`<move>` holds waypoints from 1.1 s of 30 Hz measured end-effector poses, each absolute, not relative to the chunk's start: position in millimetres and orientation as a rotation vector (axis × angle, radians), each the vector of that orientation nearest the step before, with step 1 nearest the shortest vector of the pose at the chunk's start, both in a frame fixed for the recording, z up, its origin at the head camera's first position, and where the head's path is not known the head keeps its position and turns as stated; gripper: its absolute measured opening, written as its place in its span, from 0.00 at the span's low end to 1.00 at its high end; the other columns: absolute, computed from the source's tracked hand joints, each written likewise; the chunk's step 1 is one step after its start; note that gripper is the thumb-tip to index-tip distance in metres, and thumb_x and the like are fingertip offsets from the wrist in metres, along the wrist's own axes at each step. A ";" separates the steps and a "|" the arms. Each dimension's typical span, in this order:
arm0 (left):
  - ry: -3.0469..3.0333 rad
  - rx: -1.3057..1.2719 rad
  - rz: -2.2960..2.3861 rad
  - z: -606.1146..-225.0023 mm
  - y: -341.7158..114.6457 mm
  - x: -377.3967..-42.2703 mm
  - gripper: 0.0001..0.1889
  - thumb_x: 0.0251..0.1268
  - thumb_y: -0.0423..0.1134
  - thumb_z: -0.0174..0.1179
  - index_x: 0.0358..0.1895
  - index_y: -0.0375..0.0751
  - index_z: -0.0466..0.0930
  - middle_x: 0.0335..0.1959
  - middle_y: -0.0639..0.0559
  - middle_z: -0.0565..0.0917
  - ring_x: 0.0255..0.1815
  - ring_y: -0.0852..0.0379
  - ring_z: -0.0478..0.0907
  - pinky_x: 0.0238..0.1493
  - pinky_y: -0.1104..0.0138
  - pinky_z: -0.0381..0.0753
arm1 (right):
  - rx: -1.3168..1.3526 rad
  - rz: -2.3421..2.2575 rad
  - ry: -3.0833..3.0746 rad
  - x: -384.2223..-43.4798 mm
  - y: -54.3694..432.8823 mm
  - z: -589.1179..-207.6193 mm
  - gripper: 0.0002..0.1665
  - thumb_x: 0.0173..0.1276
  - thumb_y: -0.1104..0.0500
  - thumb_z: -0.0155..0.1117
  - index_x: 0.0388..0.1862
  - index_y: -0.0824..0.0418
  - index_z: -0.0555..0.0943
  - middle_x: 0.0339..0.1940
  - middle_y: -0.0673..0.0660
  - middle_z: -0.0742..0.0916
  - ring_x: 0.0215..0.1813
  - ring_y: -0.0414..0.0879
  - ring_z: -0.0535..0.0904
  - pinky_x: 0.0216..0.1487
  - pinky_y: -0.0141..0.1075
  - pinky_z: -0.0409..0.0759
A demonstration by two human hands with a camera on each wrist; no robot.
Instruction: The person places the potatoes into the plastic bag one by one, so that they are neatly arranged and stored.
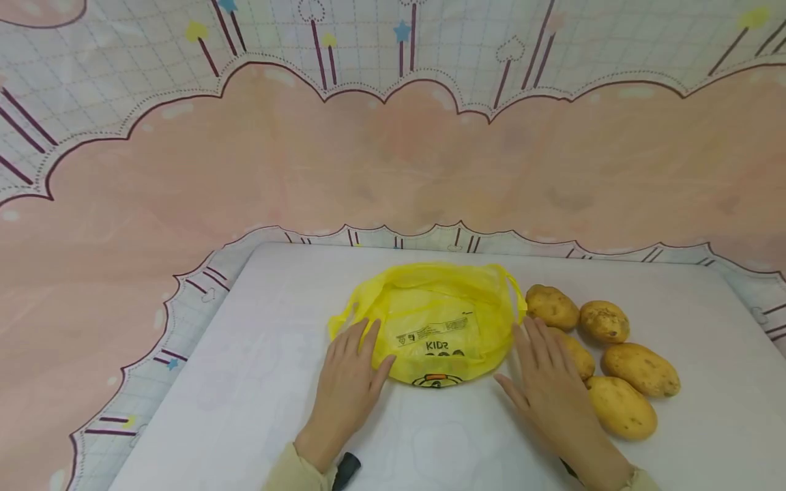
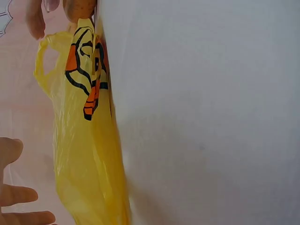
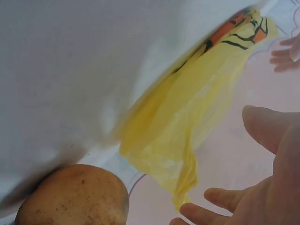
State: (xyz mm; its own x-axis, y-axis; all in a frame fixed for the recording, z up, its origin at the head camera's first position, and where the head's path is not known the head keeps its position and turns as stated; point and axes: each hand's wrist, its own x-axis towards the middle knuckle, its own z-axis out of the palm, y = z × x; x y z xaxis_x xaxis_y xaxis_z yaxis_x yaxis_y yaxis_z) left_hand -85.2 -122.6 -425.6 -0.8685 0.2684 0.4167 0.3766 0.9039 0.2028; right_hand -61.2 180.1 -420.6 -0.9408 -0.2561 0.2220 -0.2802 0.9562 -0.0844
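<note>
A yellow plastic bag (image 1: 430, 320) stands on the white table with its mouth spread wide and printing showing inside. At its left side is my left hand (image 1: 350, 389), fingers extended and apart. My right hand (image 1: 549, 385) is at the bag's right side, fingers straight, between the bag and the potatoes (image 1: 641, 369). Neither hand grips anything. In the right wrist view, the fingertips come close to the bag's handle (image 3: 187, 183); whether they touch it I cannot tell. The left wrist view shows the other handle loop (image 2: 41, 61) standing up.
Several potatoes lie grouped at the right, one potato (image 1: 551, 307) close against the bag's right handle. A patterned pink and white cloth (image 1: 393, 164) hangs behind the table (image 1: 245, 354). Dark straps (image 1: 346, 470) show near my wrists.
</note>
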 end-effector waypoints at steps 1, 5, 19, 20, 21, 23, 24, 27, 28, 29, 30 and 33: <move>-2.683 -0.468 -0.396 -425.8 -123.0 -85.9 0.32 0.71 0.52 0.58 0.70 0.36 0.68 0.66 0.37 0.74 0.68 0.41 0.69 0.69 0.48 0.67 | 0.405 0.161 -2.889 -61.3 181.3 -420.7 0.51 0.72 0.39 0.57 0.79 0.66 0.50 0.79 0.69 0.57 0.79 0.63 0.51 0.80 0.55 0.44; -2.678 -0.453 -0.412 -426.9 -124.8 -88.9 0.32 0.71 0.52 0.58 0.70 0.35 0.68 0.64 0.37 0.75 0.67 0.41 0.70 0.68 0.48 0.68 | 0.412 0.147 -2.846 -61.4 185.9 -422.2 0.52 0.69 0.42 0.60 0.79 0.68 0.50 0.78 0.70 0.58 0.78 0.64 0.53 0.80 0.54 0.45; -2.627 -0.429 -0.463 -429.3 -130.9 -99.4 0.29 0.69 0.47 0.62 0.67 0.34 0.71 0.61 0.38 0.77 0.62 0.41 0.74 0.63 0.49 0.73 | 0.399 0.191 -2.801 -62.2 195.9 -423.8 0.52 0.64 0.48 0.66 0.77 0.69 0.52 0.73 0.73 0.64 0.75 0.67 0.57 0.78 0.59 0.47; -2.629 -0.424 -0.470 -429.0 -131.5 -100.5 0.29 0.69 0.47 0.63 0.67 0.34 0.71 0.60 0.38 0.77 0.61 0.41 0.74 0.63 0.49 0.73 | 0.393 0.191 -2.805 -62.7 196.5 -423.7 0.52 0.64 0.49 0.66 0.77 0.69 0.52 0.73 0.73 0.64 0.75 0.66 0.57 0.77 0.60 0.48; -2.630 -0.420 -0.479 -428.6 -132.1 -101.6 0.29 0.69 0.46 0.63 0.67 0.34 0.71 0.60 0.38 0.78 0.61 0.41 0.75 0.62 0.49 0.74 | 0.390 0.188 -2.807 -63.1 197.0 -423.6 0.52 0.64 0.49 0.67 0.77 0.69 0.52 0.73 0.73 0.64 0.75 0.66 0.57 0.76 0.60 0.50; -2.632 -0.409 -0.495 -427.9 -133.4 -104.0 0.28 0.69 0.46 0.63 0.66 0.34 0.72 0.60 0.38 0.77 0.61 0.41 0.75 0.61 0.50 0.74 | 0.382 0.189 -2.818 -64.0 198.3 -423.4 0.52 0.64 0.49 0.68 0.77 0.68 0.52 0.73 0.73 0.64 0.75 0.66 0.56 0.77 0.60 0.49; -2.632 -0.405 -0.502 -427.6 -134.1 -105.3 0.28 0.69 0.46 0.63 0.66 0.34 0.72 0.60 0.38 0.77 0.61 0.41 0.75 0.62 0.50 0.74 | 0.380 0.185 -2.821 -64.6 198.9 -423.5 0.52 0.64 0.49 0.68 0.77 0.68 0.52 0.73 0.73 0.64 0.75 0.66 0.56 0.77 0.60 0.49; -2.629 -0.398 -0.513 -426.6 -136.0 -108.5 0.27 0.69 0.45 0.63 0.66 0.34 0.72 0.60 0.37 0.77 0.61 0.41 0.74 0.62 0.50 0.74 | 0.382 0.176 -2.824 -66.2 201.4 -424.2 0.53 0.64 0.50 0.69 0.77 0.69 0.52 0.73 0.73 0.64 0.75 0.66 0.57 0.76 0.60 0.51; -2.628 -0.397 -0.515 -426.6 -136.6 -109.4 0.27 0.69 0.44 0.63 0.66 0.34 0.72 0.61 0.37 0.77 0.61 0.41 0.74 0.62 0.50 0.74 | 0.382 0.174 -2.822 -66.8 202.1 -424.7 0.53 0.63 0.49 0.69 0.77 0.69 0.52 0.72 0.73 0.65 0.75 0.66 0.57 0.76 0.61 0.52; -2.626 -0.396 -0.516 -426.6 -137.2 -110.2 0.27 0.69 0.44 0.63 0.66 0.34 0.72 0.61 0.37 0.77 0.60 0.41 0.74 0.62 0.50 0.74 | 0.384 0.168 -2.816 -67.3 202.9 -425.1 0.53 0.63 0.49 0.69 0.76 0.69 0.52 0.72 0.73 0.65 0.75 0.66 0.58 0.75 0.61 0.54; -2.624 -0.397 -0.517 -426.7 -137.6 -111.0 0.27 0.69 0.44 0.63 0.66 0.34 0.72 0.61 0.37 0.77 0.60 0.41 0.74 0.62 0.50 0.74 | 0.383 0.164 -2.814 -67.8 203.4 -425.4 0.53 0.62 0.49 0.69 0.76 0.69 0.52 0.72 0.73 0.65 0.74 0.66 0.58 0.74 0.61 0.54; -2.621 -0.396 -0.518 -427.7 -138.9 -113.4 0.26 0.69 0.43 0.62 0.65 0.34 0.72 0.60 0.38 0.78 0.60 0.41 0.74 0.61 0.50 0.74 | 0.377 0.153 -2.808 -68.8 204.9 -427.2 0.53 0.61 0.49 0.70 0.76 0.70 0.53 0.71 0.74 0.66 0.74 0.66 0.58 0.74 0.62 0.56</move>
